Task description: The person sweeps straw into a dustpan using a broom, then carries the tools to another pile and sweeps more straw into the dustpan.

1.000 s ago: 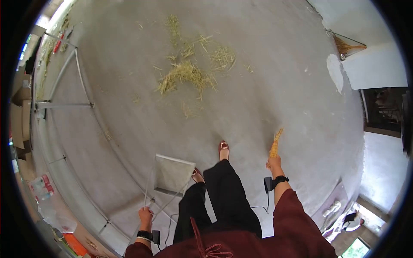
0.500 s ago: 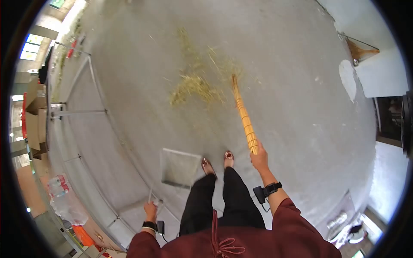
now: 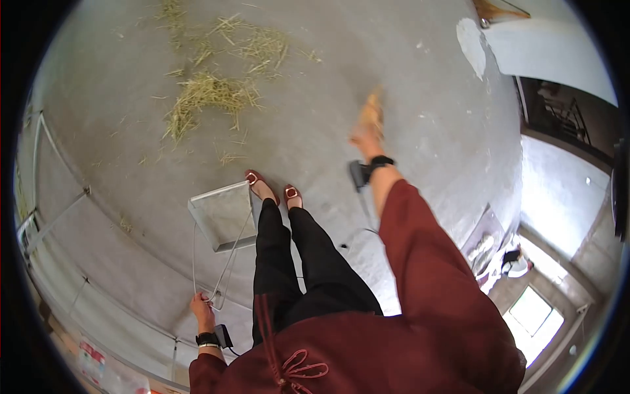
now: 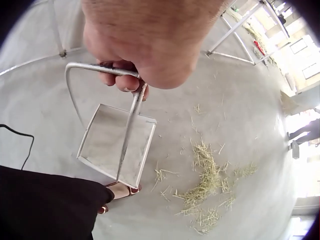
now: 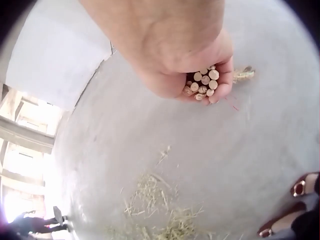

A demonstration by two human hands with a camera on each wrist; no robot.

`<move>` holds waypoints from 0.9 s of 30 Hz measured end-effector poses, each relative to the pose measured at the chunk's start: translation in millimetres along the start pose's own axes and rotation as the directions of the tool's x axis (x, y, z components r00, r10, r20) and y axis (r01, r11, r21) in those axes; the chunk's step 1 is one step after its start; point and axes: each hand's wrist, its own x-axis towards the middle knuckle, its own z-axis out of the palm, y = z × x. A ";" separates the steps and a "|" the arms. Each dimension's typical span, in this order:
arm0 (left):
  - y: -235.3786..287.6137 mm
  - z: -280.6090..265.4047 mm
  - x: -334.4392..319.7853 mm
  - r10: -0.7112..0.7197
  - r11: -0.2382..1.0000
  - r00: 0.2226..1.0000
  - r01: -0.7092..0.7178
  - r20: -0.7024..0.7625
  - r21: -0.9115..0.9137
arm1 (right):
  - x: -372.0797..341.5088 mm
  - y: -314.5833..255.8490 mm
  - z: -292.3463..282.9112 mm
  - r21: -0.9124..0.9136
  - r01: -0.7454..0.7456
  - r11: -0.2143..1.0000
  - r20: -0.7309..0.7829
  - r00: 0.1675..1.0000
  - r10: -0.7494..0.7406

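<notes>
Broom (image 3: 373, 110) in the right hand (image 3: 367, 136), fingers curled round it, butt (image 5: 204, 82) showing beside the palm; left hand (image 3: 203, 312) curls round the handle (image 4: 131, 125) of the dustpan (image 3: 226, 215); straw (image 3: 209, 95) nearby.

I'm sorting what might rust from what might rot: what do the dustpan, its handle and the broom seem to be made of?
Dustpan: probably sheet metal, dull grey, judging by its thin, straight rims.
Handle: likely metal rod, smooth and silvery; it is slim, evenly bent and catches the light.
Broom: bundled plant stems, perhaps thin bamboo, seemingly unpainted; pale, round cut ends show.
</notes>
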 end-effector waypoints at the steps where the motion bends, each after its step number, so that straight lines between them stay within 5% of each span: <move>1: 2.9 -0.8 1.3 -0.018 1.000 1.000 0.018 0.012 0.004 | 39.1 -57.4 47.6 0.371 -0.325 0.870 -0.003 0.936 0.351; 2: 6.4 -1.9 3.4 -0.028 0.999 0.999 0.027 0.030 0.030 | 10.8 -123.1 76.4 0.676 -0.526 0.516 0.110 0.765 0.635; 3: 12.2 1.8 2.6 -0.049 0.999 0.999 0.049 0.013 0.021 | 28.7 -149.0 106.0 0.018 -0.622 0.783 0.255 0.760 0.598; 4: 14.3 8.0 2.5 -0.070 0.998 0.998 0.070 -0.004 0.003 | 26.3 -171.8 136.0 -0.144 -0.534 0.833 0.265 0.790 0.553; 5: 15.0 11.3 5.8 -0.074 0.997 0.997 0.074 0.013 0.011 | 16.9 -229.9 124.7 -0.031 -0.506 0.862 0.158 0.849 0.504; 7: 16.2 10.7 15.0 -0.072 0.997 0.997 0.071 0.022 0.016 | 8.4 -268.6 103.4 0.025 -0.398 0.917 0.212 0.898 0.384; 10: 25.6 15.9 25.0 -0.037 0.999 0.997 0.034 0.072 0.039 | -7.3 -266.0 44.5 -0.009 -0.283 0.959 0.261 0.925 0.275; 12: 32.9 20.2 29.4 -0.051 0.998 0.993 0.045 0.106 0.052 | -15.9 -255.5 -6.7 -0.188 -0.266 0.945 0.348 0.882 0.318; 14: 50.1 24.0 19.6 -0.110 0.992 0.989 0.102 0.100 0.081 | -25.7 -231.5 -47.7 -0.369 -0.204 0.907 0.278 0.907 0.318; 18: 70.3 37.0 -4.3 -0.106 0.984 0.986 0.086 0.127 0.155 | 2.1 -181.8 -104.3 -0.461 -0.456 0.761 0.108 0.822 0.558; 20: 71.9 40.3 -12.9 -0.024 0.975 0.996 0.004 0.091 0.222 | 27.3 -135.4 -101.5 -0.409 -0.490 0.770 -0.038 0.852 0.523; 22: 63.4 34.5 -9.4 -0.019 0.982 0.999 0.009 0.050 0.188 | 69.7 -100.7 -86.6 -0.383 -0.647 0.659 -0.129 0.744 0.656; 25: 66.4 43.8 -15.9 0.096 0.912 0.993 -0.115 0.068 0.394 | 132.3 -77.4 -37.8 -0.171 -0.761 0.626 -0.067 0.643 0.763; 26: 72.6 49.2 -26.6 0.048 0.935 0.998 -0.058 0.038 0.351 | 153.9 -69.7 -15.4 -0.519 -0.474 0.711 0.188 0.749 0.636; 27: 76.8 51.2 -34.7 -0.002 0.952 1.000 0.001 0.003 0.305 | 164.1 -83.5 13.5 -0.450 -0.529 0.719 0.106 0.768 0.631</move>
